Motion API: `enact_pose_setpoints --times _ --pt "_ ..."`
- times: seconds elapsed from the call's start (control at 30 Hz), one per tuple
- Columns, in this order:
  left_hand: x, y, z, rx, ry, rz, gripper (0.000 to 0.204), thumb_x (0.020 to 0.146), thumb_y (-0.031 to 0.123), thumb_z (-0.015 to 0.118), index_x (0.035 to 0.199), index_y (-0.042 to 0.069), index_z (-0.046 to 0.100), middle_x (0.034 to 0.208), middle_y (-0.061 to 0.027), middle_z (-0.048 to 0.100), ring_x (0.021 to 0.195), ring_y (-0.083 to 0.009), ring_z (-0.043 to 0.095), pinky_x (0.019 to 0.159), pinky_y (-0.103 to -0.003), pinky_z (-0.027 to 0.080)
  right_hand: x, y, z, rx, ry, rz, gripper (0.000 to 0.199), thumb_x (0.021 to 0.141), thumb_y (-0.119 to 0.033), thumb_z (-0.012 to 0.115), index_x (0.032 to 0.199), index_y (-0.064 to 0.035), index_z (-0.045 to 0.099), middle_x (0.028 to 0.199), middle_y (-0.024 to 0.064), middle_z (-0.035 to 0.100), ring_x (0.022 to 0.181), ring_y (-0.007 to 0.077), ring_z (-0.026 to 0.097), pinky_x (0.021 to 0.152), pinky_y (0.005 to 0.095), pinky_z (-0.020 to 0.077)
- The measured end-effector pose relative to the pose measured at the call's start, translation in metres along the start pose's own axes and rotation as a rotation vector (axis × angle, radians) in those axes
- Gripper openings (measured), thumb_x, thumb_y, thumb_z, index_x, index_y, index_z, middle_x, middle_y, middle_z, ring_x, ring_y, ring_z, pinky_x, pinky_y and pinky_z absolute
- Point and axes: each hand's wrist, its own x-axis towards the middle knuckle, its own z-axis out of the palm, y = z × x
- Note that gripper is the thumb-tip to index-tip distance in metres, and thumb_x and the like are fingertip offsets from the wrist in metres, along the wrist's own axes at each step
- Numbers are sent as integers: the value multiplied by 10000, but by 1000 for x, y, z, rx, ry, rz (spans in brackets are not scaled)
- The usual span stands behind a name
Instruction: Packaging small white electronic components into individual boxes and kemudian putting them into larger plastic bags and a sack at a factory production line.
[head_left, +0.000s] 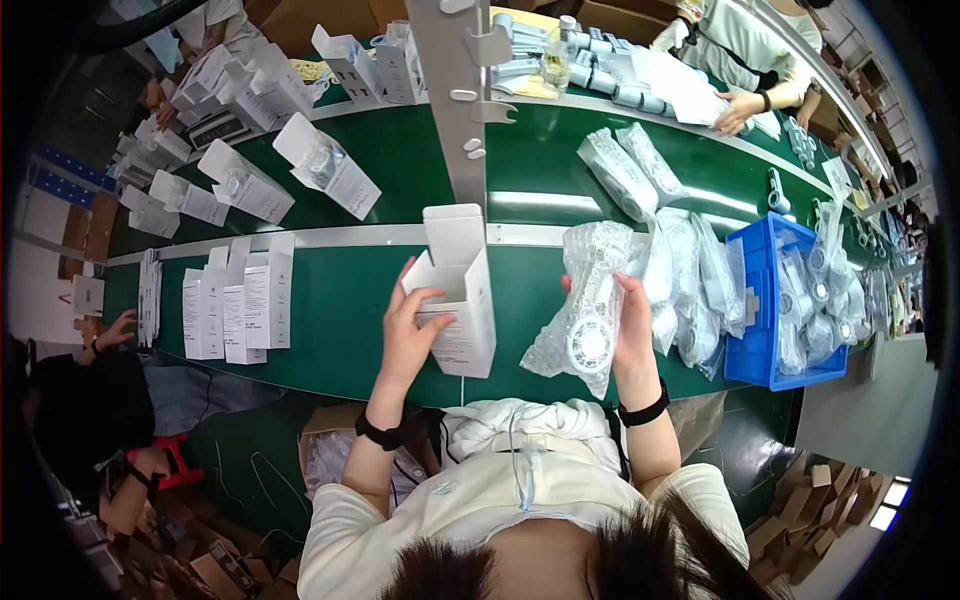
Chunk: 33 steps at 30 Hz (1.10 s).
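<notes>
at the far left edge another person's hand [118, 328] is resting on the green conveyor table [340, 320], just beside a thin stack of leaflets [150, 296]. to the right of that, a row of closed white cartons [238, 305] is lying flat on the near belt, and beyond the metal divider rail more open white boxes [325, 165] are sitting tilted on the far belt.

near the middle, the left hand [408, 335] is gripping an open white carton [458, 290], fingers curled round its left wall and thumb hooked over the rim, top flap standing up. the carton is being held upright just above the near edge of the belt, in front of the person's chest. a black band is circling that wrist.

to the right, well apart from the carton, the right hand [632, 335] is clasping a bubble-wrapped white handheld fan [590, 305], fingers closed round its right side, the round grille facing the camera. the fan is being held over the belt, touching the pile of more bubble-wrapped fans [690, 280] just beside it.

further right a blue plastic crate [752, 350] is holding more wrapped pieces. at the top right, a second person's hand [738, 108] is resting on the far belt among white items.
</notes>
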Motion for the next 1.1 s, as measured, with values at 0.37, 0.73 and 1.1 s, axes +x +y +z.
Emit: enact_pose_setpoints --times 0.37,0.73,1.1 --pt "7 57 68 -85 -285 -135 783 549 99 768 1184 119 310 1126 -157 442 1048 -298 459 853 -377 405 -67 -25 -1 -226 67 -626 539 827 -21 490 1295 -105 237 1214 115 423 1100 230 449 916 394 396" --pt "-11 86 117 -166 -108 -214 716 554 129 794 1011 64 247 1149 -198 376 1004 -343 454 808 -395 407 -2 27 6 -1428 370 -1696 594 658 -185 710 1135 -50 382 1048 160 431 964 341 415 843 411 351" --pt "12 50 129 -204 224 201 724 572 155 803 991 85 217 1177 -236 338 1019 -349 433 860 -379 366 -82 -35 -42 -1656 470 -1348 209 759 -55 542 962 -22 583 1005 117 529 943 264 510 816 338 398"
